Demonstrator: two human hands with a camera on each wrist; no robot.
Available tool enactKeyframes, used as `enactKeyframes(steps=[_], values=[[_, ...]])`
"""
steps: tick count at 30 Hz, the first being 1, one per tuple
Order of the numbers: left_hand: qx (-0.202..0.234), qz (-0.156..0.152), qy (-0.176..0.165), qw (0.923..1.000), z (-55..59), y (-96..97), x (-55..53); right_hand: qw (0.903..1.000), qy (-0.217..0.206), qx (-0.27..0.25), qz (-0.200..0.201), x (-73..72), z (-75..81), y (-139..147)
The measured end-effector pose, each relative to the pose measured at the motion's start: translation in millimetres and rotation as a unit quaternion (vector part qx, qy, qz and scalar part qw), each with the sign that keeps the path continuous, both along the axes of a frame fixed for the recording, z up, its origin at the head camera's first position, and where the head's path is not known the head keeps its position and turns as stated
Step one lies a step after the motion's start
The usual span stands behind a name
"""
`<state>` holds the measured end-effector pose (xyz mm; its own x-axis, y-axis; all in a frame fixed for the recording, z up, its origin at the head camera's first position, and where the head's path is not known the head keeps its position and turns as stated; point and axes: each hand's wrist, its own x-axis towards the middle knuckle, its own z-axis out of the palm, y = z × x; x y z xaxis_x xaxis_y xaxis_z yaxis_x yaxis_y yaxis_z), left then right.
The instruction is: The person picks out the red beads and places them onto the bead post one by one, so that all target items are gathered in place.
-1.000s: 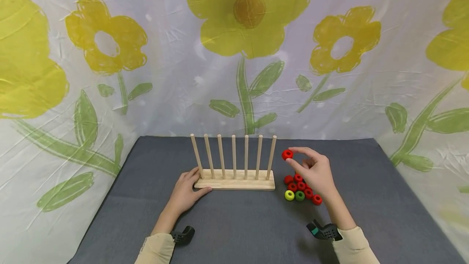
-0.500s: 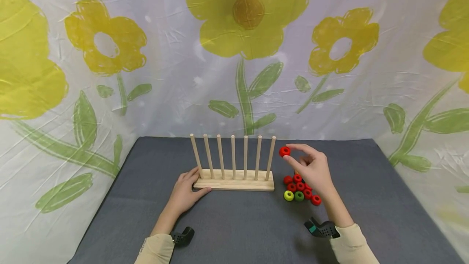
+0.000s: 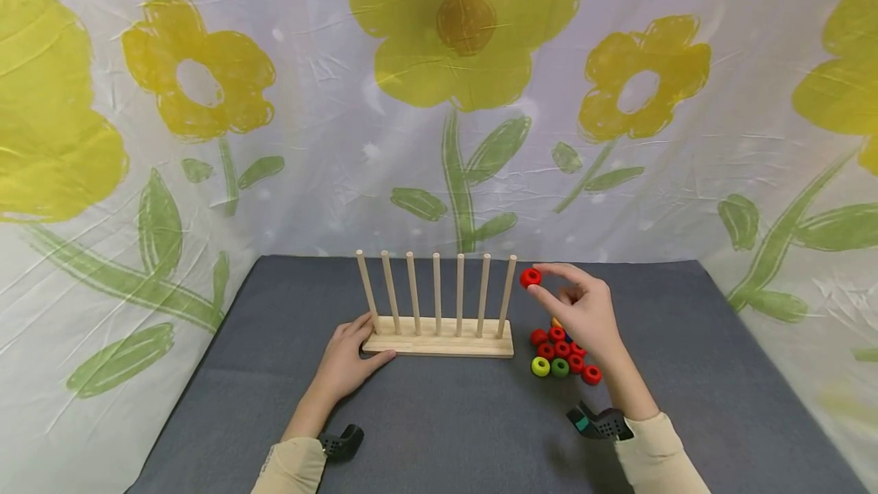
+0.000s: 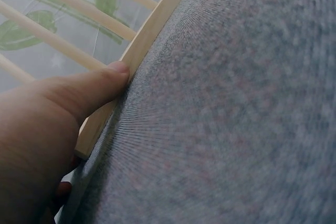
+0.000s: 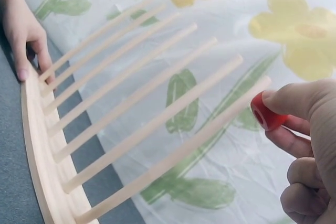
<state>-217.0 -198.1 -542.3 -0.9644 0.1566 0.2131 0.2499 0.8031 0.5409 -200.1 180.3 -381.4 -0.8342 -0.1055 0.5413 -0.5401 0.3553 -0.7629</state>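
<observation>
A wooden peg rack (image 3: 439,343) with several upright pegs stands on the table. My left hand (image 3: 344,363) holds the rack's left end, thumb along the front edge and fingers round the far side; the left wrist view shows the thumb (image 4: 100,85) pressed on the wood. Between thumb and fingertips my right hand (image 3: 583,315) pinches a red bead (image 3: 530,277). That bead is just right of the rightmost peg (image 3: 507,296), near its top and off it. In the right wrist view the red bead (image 5: 266,113) sits beside the peg tip, its hole facing left.
Right of the rack lies a group of beads: several red ones (image 3: 562,349), a yellow one (image 3: 540,367), a green one (image 3: 559,367) and an orange one (image 3: 555,322) partly hidden by my right hand. A flowered cloth (image 3: 309,197) hangs behind the grey table (image 3: 425,418).
My right hand has moved slightly left and up, bringing the red bead closer to the rightmost peg's top. The left hand and the rack stay in place.
</observation>
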Motion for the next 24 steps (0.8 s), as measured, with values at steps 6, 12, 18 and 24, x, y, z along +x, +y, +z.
enactKeyframes(steps=[6, 12, 18, 24], values=[[-0.001, 0.0, -0.001, 1.0, -1.3, -0.1, -0.8, 1.0, 0.005, 0.004, -0.004, -2.1, 4.8, -1], [-0.003, 0.001, -0.007, 1.0, -1.7, 0.1, -0.8, 0.9999, 0.004, 0.008, -0.007, -0.7, 10.3, -3], [-0.002, 0.0, -0.011, 0.9999, -1.0, 0.2, -0.3, 0.9999, 0.008, 0.01, -0.007, -1.1, 13.4, -4], [-0.001, 0.0, -0.008, 1.0, -1.4, -0.3, -0.8, 0.9997, 0.022, 0.011, -0.005, -4.0, 17.2, -5]])
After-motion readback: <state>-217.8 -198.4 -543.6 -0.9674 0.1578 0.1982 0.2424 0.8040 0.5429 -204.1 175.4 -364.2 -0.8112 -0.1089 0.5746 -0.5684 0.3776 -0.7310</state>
